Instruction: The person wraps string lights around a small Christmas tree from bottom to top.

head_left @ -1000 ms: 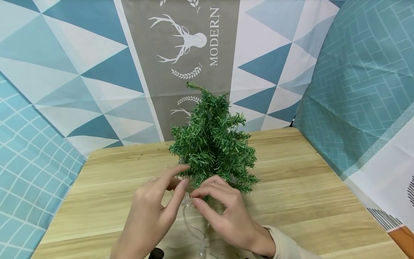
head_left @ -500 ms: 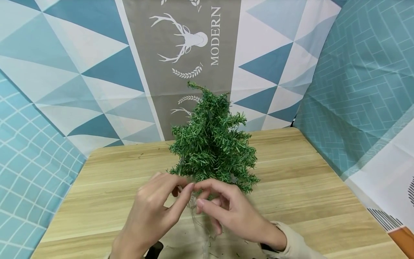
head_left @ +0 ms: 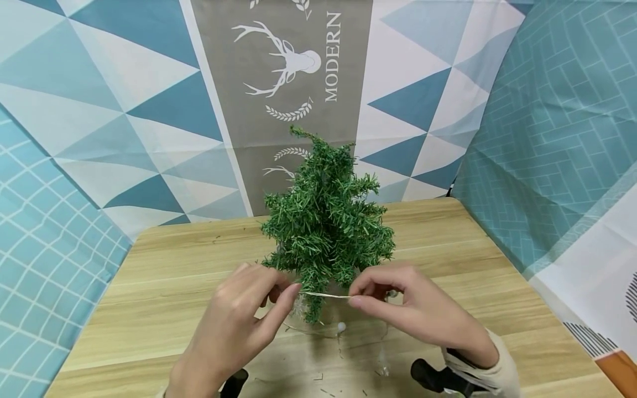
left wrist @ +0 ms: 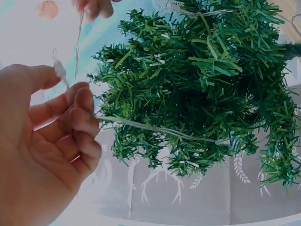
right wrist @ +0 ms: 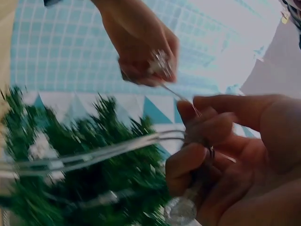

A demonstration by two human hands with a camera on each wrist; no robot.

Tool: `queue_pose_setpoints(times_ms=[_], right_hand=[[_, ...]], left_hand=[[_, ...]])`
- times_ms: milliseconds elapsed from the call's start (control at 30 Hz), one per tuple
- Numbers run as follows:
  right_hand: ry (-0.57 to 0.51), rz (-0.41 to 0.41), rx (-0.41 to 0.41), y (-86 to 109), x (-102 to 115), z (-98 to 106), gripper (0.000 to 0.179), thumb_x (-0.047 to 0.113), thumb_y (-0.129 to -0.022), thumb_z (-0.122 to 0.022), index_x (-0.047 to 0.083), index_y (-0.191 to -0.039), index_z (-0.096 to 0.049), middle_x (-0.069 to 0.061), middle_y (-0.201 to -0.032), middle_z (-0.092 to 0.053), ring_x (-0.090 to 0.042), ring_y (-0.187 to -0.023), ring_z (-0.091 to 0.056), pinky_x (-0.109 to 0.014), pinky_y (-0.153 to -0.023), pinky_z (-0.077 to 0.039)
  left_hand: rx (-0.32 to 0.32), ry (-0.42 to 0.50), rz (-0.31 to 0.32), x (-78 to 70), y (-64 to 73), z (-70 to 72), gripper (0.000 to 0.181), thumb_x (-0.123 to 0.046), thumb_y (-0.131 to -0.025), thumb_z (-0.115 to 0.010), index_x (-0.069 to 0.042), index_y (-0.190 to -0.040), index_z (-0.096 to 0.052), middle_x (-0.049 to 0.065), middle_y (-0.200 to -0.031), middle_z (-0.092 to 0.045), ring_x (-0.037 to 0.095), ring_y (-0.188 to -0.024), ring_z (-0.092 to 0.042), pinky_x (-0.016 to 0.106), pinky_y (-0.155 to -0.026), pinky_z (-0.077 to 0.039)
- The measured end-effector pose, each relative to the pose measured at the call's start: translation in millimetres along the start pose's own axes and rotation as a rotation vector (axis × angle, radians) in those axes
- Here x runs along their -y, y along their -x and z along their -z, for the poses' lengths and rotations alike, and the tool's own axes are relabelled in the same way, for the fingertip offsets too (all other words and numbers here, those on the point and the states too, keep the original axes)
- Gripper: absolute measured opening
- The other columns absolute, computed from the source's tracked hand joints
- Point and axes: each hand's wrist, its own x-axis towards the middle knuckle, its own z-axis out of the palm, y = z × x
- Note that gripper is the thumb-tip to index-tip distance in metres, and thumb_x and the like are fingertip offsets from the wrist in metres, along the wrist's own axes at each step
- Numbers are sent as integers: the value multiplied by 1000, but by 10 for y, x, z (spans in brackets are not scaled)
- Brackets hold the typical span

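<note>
A small green artificial Christmas tree [head_left: 328,221] stands upright on the wooden table. Just in front of it, a thin clear string-light wire [head_left: 325,295] is stretched nearly level between my hands. My left hand [head_left: 234,320] pinches one end of this stretch between thumb and fingers; a small clear light [left wrist: 59,70] sits by those fingertips. At the other end, my right hand [head_left: 418,307] pinches the wire, and a round clear bulb [right wrist: 181,210] hangs below its fingers. More wire runs from the left fingers along the tree's branches in the left wrist view. A star-shaped light [left wrist: 167,7] shows among them.
A small white ball [head_left: 340,326] on the string hangs low before the tree. Green scraps [head_left: 327,392] lie on the table [head_left: 149,309] near the front. Patterned cloth [head_left: 278,127] stands behind and on both sides. Black wrist gear [head_left: 433,376] is under the right wrist.
My right hand has moved to the right, away from the left one, drawing the wire straight between them. The left hand stays nearly in place.
</note>
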Motion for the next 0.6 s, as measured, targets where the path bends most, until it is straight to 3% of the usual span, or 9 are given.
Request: queue_pose_setpoints(times_ms=[200, 433, 600], right_hand=[[62, 40, -4, 103, -16, 176, 24, 4, -95, -66, 28, -100, -68, 15, -85, -64, -5, -70, -59, -23, -62, -53], [103, 80, -44, 166, -49, 319, 30, -2, -92, -67, 27, -99, -67, 15, -82, -62, -4, -66, -55, -19, -58, -48], [191, 132, -65, 179, -93, 419, 31, -2, -88, -72, 28, -97, -68, 16, -84, -61, -3, -73, -55, -19, -66, -47]], left_hand=[[80, 5, -8, 8, 12, -46, 23, -28, -104, -51, -17, -91, -66, -11, -81, -61, 4, -69, -52, 18, -65, -40], [106, -16, -4, 6, 24, -95, 23, -26, -105, -50, -13, -97, -67, -8, -88, -65, 7, -76, -57, 24, -71, -50], [114, -25, 5, 10, 23, -127, 22, -23, -105, -50, -12, -97, -67, -7, -89, -67, 8, -77, -59, 24, -69, -50]])
